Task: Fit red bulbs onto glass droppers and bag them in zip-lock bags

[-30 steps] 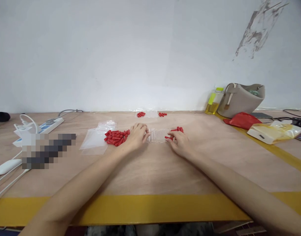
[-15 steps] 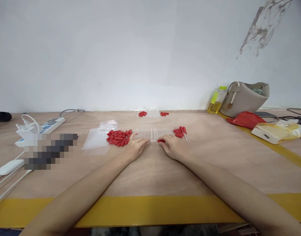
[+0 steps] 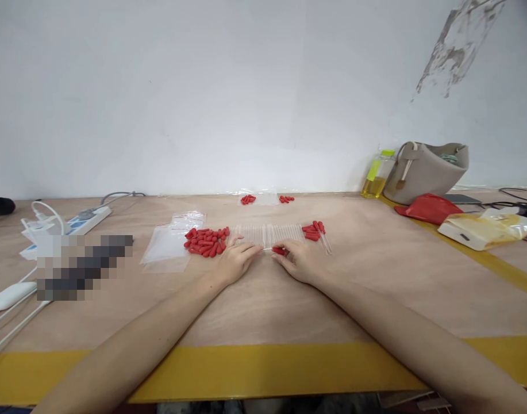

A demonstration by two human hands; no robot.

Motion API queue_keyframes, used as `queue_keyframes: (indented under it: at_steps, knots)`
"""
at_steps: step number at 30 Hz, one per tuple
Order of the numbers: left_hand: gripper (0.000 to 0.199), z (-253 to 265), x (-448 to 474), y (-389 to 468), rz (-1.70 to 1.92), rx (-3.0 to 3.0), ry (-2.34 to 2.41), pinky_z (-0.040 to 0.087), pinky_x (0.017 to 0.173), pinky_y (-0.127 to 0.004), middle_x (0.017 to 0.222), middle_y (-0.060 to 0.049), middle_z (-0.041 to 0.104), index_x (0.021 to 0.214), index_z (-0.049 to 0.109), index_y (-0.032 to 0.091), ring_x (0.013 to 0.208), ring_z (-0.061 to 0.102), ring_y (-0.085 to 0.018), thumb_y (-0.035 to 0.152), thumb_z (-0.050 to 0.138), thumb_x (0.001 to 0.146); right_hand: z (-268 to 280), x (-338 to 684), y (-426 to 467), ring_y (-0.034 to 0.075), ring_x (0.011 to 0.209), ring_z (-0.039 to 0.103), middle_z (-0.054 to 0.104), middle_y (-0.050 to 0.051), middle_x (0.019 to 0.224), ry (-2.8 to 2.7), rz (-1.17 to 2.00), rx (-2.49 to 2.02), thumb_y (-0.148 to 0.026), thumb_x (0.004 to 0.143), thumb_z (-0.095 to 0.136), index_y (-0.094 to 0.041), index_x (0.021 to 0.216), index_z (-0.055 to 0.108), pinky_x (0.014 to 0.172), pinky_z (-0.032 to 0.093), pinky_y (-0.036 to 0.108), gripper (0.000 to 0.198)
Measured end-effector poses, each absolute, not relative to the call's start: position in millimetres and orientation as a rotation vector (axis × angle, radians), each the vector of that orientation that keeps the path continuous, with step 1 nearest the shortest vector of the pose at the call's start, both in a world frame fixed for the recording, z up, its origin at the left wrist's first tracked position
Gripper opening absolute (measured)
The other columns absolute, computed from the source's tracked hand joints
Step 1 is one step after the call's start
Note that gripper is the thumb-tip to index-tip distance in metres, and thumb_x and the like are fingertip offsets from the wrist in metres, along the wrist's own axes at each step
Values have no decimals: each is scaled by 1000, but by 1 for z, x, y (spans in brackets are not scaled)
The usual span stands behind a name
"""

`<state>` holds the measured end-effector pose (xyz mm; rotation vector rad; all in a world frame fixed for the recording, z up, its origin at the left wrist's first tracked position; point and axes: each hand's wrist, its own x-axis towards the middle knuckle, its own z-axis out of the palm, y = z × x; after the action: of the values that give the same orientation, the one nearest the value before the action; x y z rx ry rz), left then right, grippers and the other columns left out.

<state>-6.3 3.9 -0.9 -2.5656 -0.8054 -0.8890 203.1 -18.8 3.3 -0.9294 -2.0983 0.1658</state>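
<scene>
My left hand (image 3: 238,261) is closed around the near end of a thin glass dropper tube (image 3: 267,249), mostly hidden by the fingers. Facing it, my right hand (image 3: 304,260) pinches a red rubber bulb (image 3: 279,251) at the tube's right end. Whether the tube sits inside the bulb is too small to tell. Just beyond both hands lies a row of clear glass tubes (image 3: 267,233), side by side. A pile of red bulbs (image 3: 207,241) is left of the row. To its right rest several red-bulbed droppers (image 3: 317,230), some with glass stems showing.
Clear plastic bags (image 3: 162,247) lie left of the bulbs. Two small red groups (image 3: 247,199) sit by the wall. A power strip (image 3: 88,221) with cables is at left. At right stand a bottle (image 3: 377,175) and a grey bag (image 3: 427,172), near a red packet (image 3: 431,209).
My right hand has shifted slightly left, and more of the red bulb shows at its fingertips. My left hand stays nearly still. The whole view has moved a little.
</scene>
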Motion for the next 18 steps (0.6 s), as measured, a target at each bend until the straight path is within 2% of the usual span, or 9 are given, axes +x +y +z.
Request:
queue_keyframes:
  at_steps: [7,13,18]
  knots:
    - [31,-4,-8,8,-894,-2591,-707,32,88,-37,87,-4,65,105,56,20,75,58,-12,9,33,86,-3,204,-14,14,76,56,62,3,80,-2102,68,-864,-24,83,45,-20,87,58,71,43,28,14]
    - [35,-1,-7,6,-822,-2565,-687,36,72,-30,84,-6,63,102,58,17,72,54,-14,5,31,84,-10,207,-8,14,75,55,63,4,81,-2141,-49,-777,-24,85,43,-21,88,59,76,40,32,16]
    - [37,2,-5,2,-733,-2557,-676,35,71,-31,80,-6,63,102,57,16,69,54,-14,3,30,82,-12,209,-6,14,73,55,63,4,78,-2209,-124,-737,-23,85,42,-20,87,59,75,37,32,18]
